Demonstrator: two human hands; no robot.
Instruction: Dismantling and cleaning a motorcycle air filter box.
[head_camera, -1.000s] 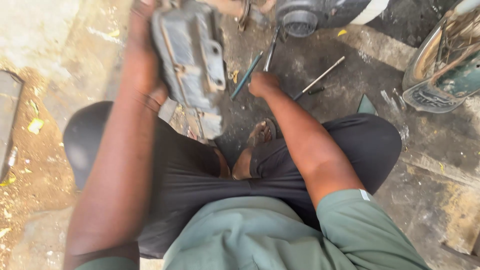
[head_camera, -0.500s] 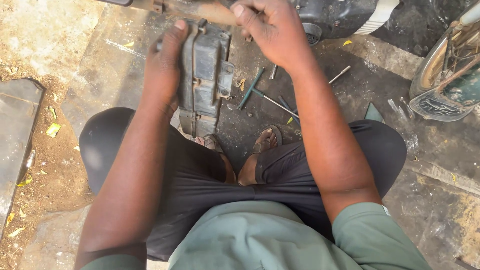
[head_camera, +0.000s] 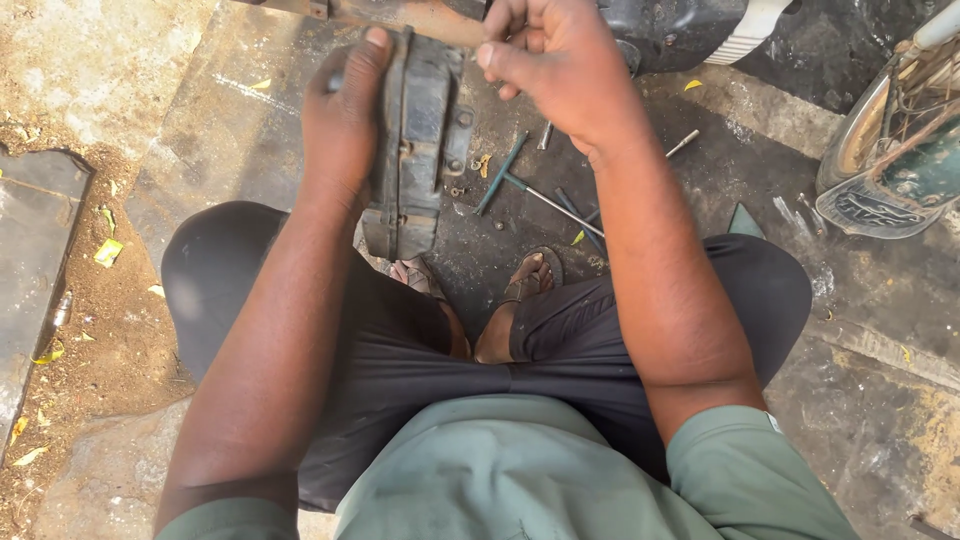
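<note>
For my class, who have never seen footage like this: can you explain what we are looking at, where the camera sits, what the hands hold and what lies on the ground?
The camera is worn on a person's head and looks down, so you see their own arms, green shirt and dark trousers as they squat. There is no machine, only two bare hands. The left hand grips a grimy grey metal housing, held upright above the ground. The right hand is raised beside its top edge, fingers curled; whether it pinches something small cannot be told. Below, on the oily concrete ground, lie a teal-handled tool, thin metal rods and small bolts. Sandalled feet show between the knees. At the right edge stands part of a wheel with a mudguard.
</note>
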